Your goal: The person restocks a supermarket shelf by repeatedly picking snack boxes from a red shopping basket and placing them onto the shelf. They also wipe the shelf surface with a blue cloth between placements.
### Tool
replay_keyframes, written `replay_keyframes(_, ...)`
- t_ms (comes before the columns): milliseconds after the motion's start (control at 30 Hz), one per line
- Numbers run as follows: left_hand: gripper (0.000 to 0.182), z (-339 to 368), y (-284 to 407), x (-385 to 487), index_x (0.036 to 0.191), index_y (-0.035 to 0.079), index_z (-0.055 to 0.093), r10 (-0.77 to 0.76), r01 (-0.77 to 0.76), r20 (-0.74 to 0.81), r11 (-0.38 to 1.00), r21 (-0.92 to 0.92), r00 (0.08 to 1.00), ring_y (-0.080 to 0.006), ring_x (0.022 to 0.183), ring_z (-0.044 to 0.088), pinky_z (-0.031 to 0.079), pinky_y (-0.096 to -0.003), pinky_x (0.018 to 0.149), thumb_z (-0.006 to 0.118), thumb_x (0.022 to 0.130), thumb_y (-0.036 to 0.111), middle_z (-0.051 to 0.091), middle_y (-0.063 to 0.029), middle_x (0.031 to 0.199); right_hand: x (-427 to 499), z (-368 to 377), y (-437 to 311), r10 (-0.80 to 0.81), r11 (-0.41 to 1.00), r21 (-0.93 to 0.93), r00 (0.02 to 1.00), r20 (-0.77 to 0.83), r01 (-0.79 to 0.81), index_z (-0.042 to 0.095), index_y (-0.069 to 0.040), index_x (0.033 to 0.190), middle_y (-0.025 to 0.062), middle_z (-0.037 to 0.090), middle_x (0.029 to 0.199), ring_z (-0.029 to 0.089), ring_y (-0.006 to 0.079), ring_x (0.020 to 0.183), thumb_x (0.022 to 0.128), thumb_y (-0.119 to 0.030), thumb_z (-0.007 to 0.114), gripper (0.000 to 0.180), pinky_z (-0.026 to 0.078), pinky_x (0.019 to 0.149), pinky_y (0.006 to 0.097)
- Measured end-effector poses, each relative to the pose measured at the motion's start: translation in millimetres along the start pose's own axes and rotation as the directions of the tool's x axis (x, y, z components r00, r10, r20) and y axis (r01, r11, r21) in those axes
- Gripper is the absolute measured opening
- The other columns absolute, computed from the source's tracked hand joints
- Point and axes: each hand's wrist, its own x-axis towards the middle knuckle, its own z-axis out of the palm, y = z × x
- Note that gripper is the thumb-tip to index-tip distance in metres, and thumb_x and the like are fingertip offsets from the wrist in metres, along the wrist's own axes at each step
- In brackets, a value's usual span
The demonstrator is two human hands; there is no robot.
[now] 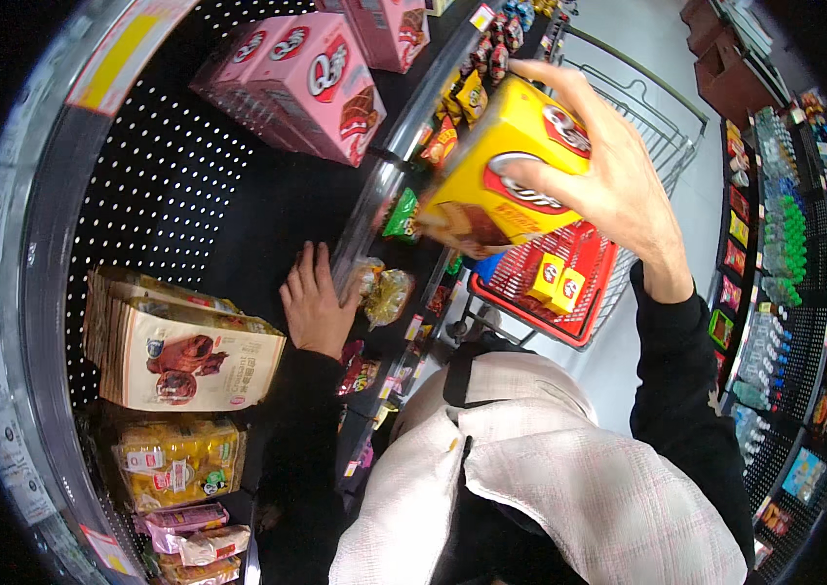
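Note:
My right hand [610,168] grips a yellow snack box [508,168] from its right side, above the lower shelves' edge; the box is slightly blurred, and more than one box may be in the grip. My left hand [317,300] rests with spread fingers on the black shelf [289,205], near its front rail, and holds nothing. Pink snack boxes [318,88] stand above it on the same shelf. Left of my left hand are upright beige pastry packs [194,358]. A red shopping basket [534,322], with small yellow boxes [558,281] inside, is beyond the held box.
A metal shopping cart [640,95] stands beside the shelves, around the basket. Lower shelves hold small wrapped snacks [402,212]. Yellow packaged cakes [179,461] lie at the lower left. Across the aisle floor [607,373], another shelf holds bottles with green caps [782,241].

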Motion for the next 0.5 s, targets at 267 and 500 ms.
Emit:
replay_keyframes(267,0.041,-10,-5,39,0.123,0.002,0.069,-0.187,0.149,-0.099,0.940,-0.308,0.977,-0.0379,0.118,0.061,0.049,-0.0468,0.101,0.074,0.097,0.034,0.066,-0.0159,0.128,-95,48,154,0.444,0.879,-0.218,0.895,0.050,-0.424,0.049,-0.019,0.153,0.0239,0.067,0.119,0.068,0.0424,0.113,0.091,-0.045,0.069,0.070,0.054,0.096,0.0518)
replay_keyframes(500,0.049,37,-30,108,0.141,0.005,0.059,-0.339,0.303,-0.067,0.900,-0.312,0.938,-0.0357,0.136,0.050,0.039,-0.0478,0.116,0.061,0.106,0.039,0.056,-0.0148,0.147,-129,139,235,0.721,0.670,-0.397,0.676,0.148,-0.628,0.049,-0.009,0.146,0.0305,0.070,0.112,0.073,0.0476,0.102,0.086,-0.054,0.075,0.079,0.059,0.087,0.0557)
